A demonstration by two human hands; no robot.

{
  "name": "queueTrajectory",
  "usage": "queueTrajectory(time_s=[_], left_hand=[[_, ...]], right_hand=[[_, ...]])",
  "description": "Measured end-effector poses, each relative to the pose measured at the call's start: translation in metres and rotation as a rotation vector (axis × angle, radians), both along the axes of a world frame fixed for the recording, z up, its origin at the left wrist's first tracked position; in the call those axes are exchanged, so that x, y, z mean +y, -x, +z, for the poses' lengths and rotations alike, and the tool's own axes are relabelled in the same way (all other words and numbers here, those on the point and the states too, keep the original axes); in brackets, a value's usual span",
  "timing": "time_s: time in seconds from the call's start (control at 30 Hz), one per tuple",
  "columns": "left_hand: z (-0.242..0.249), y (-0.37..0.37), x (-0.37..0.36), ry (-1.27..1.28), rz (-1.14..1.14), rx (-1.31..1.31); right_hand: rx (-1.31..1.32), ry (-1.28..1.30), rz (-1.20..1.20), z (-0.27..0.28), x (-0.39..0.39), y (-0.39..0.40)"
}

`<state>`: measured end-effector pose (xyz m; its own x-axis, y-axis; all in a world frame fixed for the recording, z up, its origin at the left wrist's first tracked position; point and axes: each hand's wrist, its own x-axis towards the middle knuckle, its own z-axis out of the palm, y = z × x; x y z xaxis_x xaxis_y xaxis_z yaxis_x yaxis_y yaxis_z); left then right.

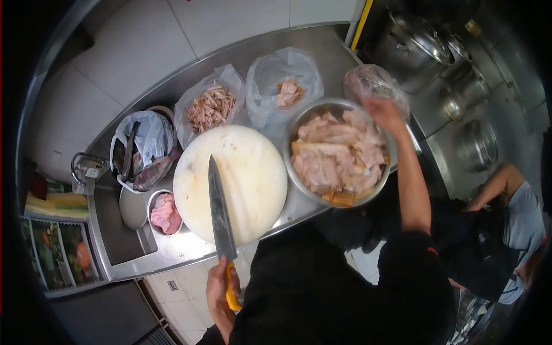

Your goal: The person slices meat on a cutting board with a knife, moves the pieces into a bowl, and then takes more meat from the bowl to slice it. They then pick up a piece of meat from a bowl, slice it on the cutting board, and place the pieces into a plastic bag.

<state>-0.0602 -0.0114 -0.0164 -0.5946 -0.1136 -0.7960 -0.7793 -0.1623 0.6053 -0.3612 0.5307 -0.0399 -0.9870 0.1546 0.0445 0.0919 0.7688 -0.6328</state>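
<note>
My left hand (220, 286) is wrapped round the yellow handle of a large kitchen knife (223, 207). Its long blade points away from me across a round white chopping board (253, 167). My right hand (386, 117), blurred by motion, is at the far right rim of a metal bowl (292, 164) heaped with pale meat pieces (328, 155) with brownish edges. Right beside that hand is a clear plastic bag (371, 80) with contents I cannot make out. Its fingers are too smeared to read.
Behind the board stand plastic bags of cut meat strips (211, 109) and a few meat pieces (289, 92). Left are a bag of dark fish (155, 169), a small bowl of pink meat (165, 214) and a sink (115, 247). Metal pots (411, 52) and another person (489, 236) are at right.
</note>
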Motion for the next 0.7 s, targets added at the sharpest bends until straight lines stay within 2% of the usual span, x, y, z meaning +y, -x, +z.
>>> queueTrajectory(time_s=[0.1, 0.2, 0.3, 0.4, 0.5, 0.6, 0.7], left_hand=[[0.001, 0.005, 0.009, -0.005, -0.015, 0.000], [0.002, 0.005, 0.014, 0.025, -0.030, -0.015], [0.003, 0.006, 0.020, 0.047, -0.054, -0.006], [0.003, 0.004, 0.022, 0.073, -0.047, -0.032], [-0.001, 0.003, 0.024, 0.082, -0.029, -0.041], [0.000, -0.001, 0.026, 0.089, -0.020, -0.027], [-0.002, -0.002, 0.026, 0.091, -0.020, -0.020]], right_hand=[[-0.214, -0.380, 0.127, 0.013, -0.013, -0.007], [-0.371, -0.310, 0.205, -0.020, -0.002, 0.010], [-0.336, -0.417, 0.230, -0.025, -0.008, 0.012], [-0.348, -0.320, 0.219, -0.034, 0.000, 0.023], [-0.319, -0.245, 0.306, -0.019, 0.013, 0.027], [-0.348, -0.176, 0.231, -0.007, 0.022, 0.037], [-0.186, -0.207, 0.168, -0.014, 0.029, 0.041]])
